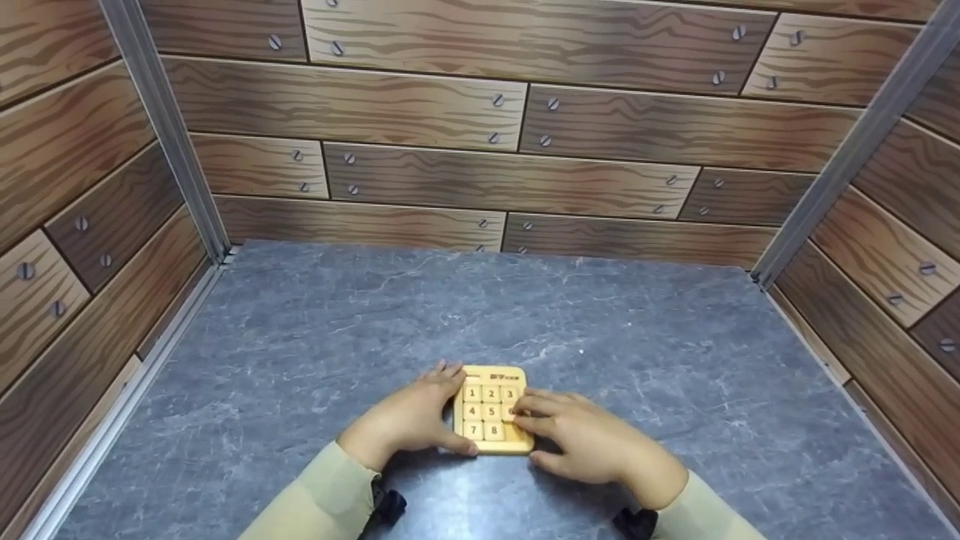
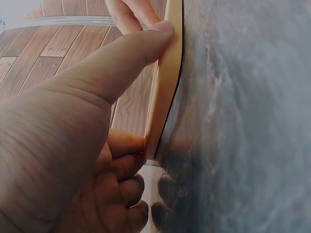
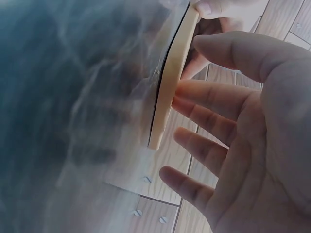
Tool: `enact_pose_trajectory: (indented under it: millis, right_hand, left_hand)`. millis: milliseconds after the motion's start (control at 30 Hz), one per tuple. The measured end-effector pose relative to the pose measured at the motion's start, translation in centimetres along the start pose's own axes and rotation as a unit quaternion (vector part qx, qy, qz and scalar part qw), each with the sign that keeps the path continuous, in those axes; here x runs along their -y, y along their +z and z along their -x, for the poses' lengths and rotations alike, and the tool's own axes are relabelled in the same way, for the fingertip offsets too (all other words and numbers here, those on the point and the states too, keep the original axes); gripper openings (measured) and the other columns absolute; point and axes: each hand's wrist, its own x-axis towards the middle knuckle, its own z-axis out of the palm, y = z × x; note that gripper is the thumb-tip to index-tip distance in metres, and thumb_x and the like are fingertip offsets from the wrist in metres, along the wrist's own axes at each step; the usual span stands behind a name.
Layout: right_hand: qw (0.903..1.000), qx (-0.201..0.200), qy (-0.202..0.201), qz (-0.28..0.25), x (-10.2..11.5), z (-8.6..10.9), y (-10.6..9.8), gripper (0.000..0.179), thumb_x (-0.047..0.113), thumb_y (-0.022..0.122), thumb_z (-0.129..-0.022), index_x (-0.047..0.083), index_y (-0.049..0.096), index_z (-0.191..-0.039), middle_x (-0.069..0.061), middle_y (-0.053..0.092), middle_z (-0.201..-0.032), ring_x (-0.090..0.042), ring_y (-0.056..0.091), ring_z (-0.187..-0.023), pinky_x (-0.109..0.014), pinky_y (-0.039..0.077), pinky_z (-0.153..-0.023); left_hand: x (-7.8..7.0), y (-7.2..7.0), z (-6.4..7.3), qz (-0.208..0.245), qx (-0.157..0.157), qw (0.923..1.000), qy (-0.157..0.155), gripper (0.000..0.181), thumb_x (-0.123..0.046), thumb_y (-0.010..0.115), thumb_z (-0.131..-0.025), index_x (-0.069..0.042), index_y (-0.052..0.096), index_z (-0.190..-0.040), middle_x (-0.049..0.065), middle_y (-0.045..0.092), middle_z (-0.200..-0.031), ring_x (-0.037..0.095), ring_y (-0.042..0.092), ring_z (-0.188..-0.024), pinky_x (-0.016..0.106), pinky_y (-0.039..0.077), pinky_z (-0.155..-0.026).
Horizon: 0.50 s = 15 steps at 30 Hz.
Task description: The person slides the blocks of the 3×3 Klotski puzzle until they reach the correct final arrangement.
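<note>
A yellow number slide puzzle [image 1: 491, 442] lies flat on the grey table, tiles 1 to 8 showing, with a vacant slot at the lower right. My left hand [image 1: 416, 412] grips its left side, thumb [image 2: 160, 36] on the near edge and fingers at the far left corner. From the right, my right hand [image 1: 589, 439] reaches over the puzzle. Its fingertips rest on the tile 6 [image 1: 511, 411], partly covering it, while the thumb sits near the lower right corner. In the right wrist view the other fingers [image 3: 187, 187] spread loosely beside the yellow frame [image 3: 170, 85].
The marbled grey table [image 1: 360, 322] extends around the puzzle on all sides. Wood-patterned panels [image 1: 420, 112] wall it in at the back, left and right, with metal posts [image 1: 169, 127] at the corners. Both wrists wear black straps [image 1: 386, 502].
</note>
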Motion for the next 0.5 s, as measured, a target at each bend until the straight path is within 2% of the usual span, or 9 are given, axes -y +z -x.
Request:
enact_pose_trajectory:
  millis: [200,367,500]
  right_hand:
    - [0.9999,-0.016,-0.001,-0.006,0.2,0.6,0.4,0.057,0.039,0.074,-0.107,0.011,0.069,-0.156,-0.009,0.06,-0.17,-0.036,0.054,-0.161,-0.067,0.042,-0.135]
    - [0.9993,-0.027,-0.01,-0.025,-0.2,0.3,0.4,0.056,0.041,0.073,-0.108,0.009,0.07,-0.154,-0.009,0.062,-0.167,-0.037,0.057,-0.158,-0.064,0.044,-0.134]
    - [0.9977,-0.023,-0.016,-0.061,-1.2,-0.4,0.2,0.056,0.041,0.073,-0.108,0.011,0.069,-0.156,-0.008,0.061,-0.168,-0.038,0.057,-0.157,-0.065,0.045,-0.133]
  left_hand:
    - [-0.1,0.7,-0.2,-0.009,0.007,0.9999,0.005,0.128,-0.058,0.099,-0.079,-0.004,0.036,-0.176,0.013,0.026,-0.189,0.038,0.019,-0.178,0.058,0.017,-0.147]
    - [-0.2,0.3,-0.4,-0.032,0.005,0.9994,0.012,0.129,-0.062,0.098,-0.079,-0.005,0.036,-0.176,0.013,0.027,-0.188,0.038,0.019,-0.178,0.058,0.013,-0.148]
    - [0.6,-0.4,-0.3,-0.042,-0.014,0.9989,0.013,0.132,-0.07,0.095,-0.078,-0.008,0.035,-0.178,0.016,0.024,-0.189,0.042,0.015,-0.178,0.063,0.009,-0.147]
